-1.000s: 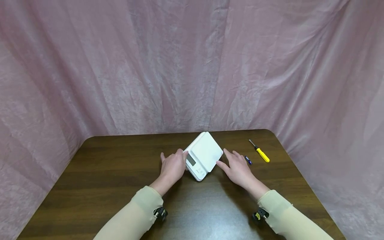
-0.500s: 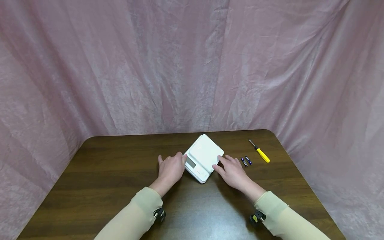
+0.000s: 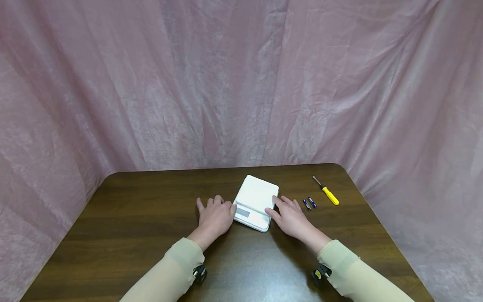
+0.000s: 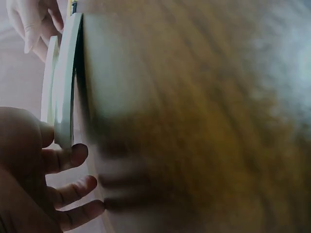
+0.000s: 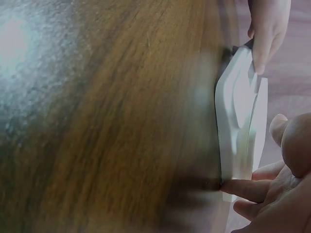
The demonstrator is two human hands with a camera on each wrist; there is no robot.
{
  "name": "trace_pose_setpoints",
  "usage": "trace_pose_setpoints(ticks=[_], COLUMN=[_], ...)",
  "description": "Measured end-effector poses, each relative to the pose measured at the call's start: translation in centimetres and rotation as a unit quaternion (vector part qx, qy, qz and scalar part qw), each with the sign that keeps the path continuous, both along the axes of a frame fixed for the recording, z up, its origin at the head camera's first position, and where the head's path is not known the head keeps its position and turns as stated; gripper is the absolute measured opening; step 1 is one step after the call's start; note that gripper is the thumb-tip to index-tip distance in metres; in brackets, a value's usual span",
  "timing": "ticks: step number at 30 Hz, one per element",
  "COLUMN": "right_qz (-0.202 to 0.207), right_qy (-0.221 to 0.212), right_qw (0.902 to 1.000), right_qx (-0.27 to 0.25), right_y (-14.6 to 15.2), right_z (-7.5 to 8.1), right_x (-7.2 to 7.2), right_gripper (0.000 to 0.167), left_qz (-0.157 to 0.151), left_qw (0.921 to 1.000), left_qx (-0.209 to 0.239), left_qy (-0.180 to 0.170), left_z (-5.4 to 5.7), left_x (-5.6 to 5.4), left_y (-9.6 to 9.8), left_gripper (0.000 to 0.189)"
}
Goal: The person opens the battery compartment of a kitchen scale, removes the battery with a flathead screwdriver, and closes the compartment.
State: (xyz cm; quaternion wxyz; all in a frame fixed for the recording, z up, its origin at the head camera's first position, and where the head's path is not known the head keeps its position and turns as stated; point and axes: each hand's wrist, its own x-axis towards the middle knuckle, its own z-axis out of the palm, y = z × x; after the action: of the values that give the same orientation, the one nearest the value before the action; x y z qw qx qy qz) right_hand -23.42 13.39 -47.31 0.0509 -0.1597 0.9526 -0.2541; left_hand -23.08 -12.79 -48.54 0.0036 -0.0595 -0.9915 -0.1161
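Note:
A white kitchen scale (image 3: 256, 195) stands on the table at a slant, its small display (image 3: 242, 212) on the near side. At its near left corner my left hand (image 3: 216, 216) pinches it, thumb on top; in the left wrist view the index finger (image 4: 68, 158) lies at the lower edge and the other fingers spread beside it. My right hand (image 3: 289, 216) is at the scale's right side with fingers extended. In the right wrist view its fingers (image 5: 245, 189) touch the scale's edge, and the thumb (image 5: 278, 127) is apart from it.
Two small blue-and-silver batteries (image 3: 310, 203) lie right of the right hand. Beyond them is a screwdriver (image 3: 326, 191) with a yellow handle. The brown wooden table (image 3: 151, 209) ends at a pink curtain (image 3: 226, 84) behind.
The scale has turned counterclockwise, its display side swinging toward the near edge. My right hand has shifted slightly left, and a second battery has come into view beside it.

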Motion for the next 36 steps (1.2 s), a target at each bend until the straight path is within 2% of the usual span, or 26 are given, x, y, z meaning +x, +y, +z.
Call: trace_pose_setpoints(ticks=[8,12,15,19,25,28,36], right_qz=[0.002,0.001,0.005,0.025,0.054,0.063,0.061], right_qy=[0.006,0.006,0.014,0.035,0.041,0.038,0.041], right_qw=[0.9999,0.9999,0.9997,0.9988,0.9965,0.9956,0.9954], right_qx=[0.010,0.013,0.018,0.025,0.049,0.059,0.062], right_y=[-0.3,-0.4,-0.3,0.1,0.4,0.2,0.1], right_z=[0.1,0.1,0.0,0.0,0.1,0.1,-0.4], right_x=[-0.9,-1.1,-0.8,0.2,1.4,1.9,2.0], right_gripper=[0.066,0.066,0.066,0.071,0.094,0.098,0.091], left_qz=[-0.033,-0.041,-0.039,-0.047,-0.074,-0.085,-0.107], left_qw=[0.9993,0.9988,0.9988,0.9974,0.9914,0.9898,0.9877], left_qx=[0.003,-0.007,0.002,0.045,0.098,0.102,0.105], left_qy=[-0.020,-0.026,-0.029,-0.032,-0.045,-0.053,-0.045], left_z=[-0.5,-0.3,0.0,0.2,0.6,0.6,0.5], left_x=[-0.2,-0.3,-0.3,-0.2,0.6,0.9,1.6], left_y=[-0.3,-0.4,-0.5,-0.6,-0.6,-0.4,-0.1], left_gripper=[0.041,0.041,0.043,0.032,0.034,0.039,0.047])
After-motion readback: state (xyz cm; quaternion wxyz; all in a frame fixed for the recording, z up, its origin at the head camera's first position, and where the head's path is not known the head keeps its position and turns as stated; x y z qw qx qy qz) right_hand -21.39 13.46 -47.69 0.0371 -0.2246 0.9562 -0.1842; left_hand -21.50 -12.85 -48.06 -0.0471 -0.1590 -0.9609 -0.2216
